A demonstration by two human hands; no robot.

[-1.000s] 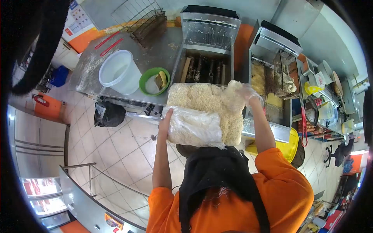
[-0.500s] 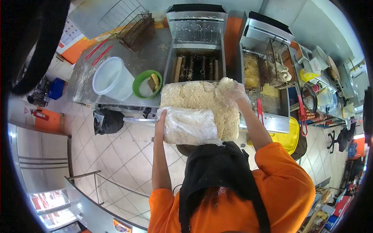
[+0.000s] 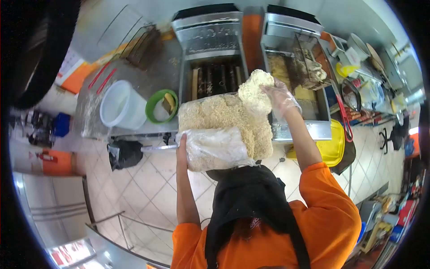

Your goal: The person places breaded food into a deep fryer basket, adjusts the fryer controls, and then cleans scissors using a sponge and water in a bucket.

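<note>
Piece, flat, pale and crumb-coated, now rises above the upper right corner of the breaded pile; half a second ago it lay lower, tucked against the crumbs, and more of its broad face shows now. Means, as I judge it: piece picked out from the rest, mostly lifted off. Lower end overlaps the pile in view; cannot tell whether they touch.

Right hand, in clear glove, pinches the piece by its right side, fingers closed on it. Left hand holds the pile's left edge, thumb over the plastic sheet; fingers beneath hidden. The grip there is unchanged.

Pile sits between body and left fryer. Right fryer lies beyond the right hand, wire basket over it with pale pieces inside.
</note>
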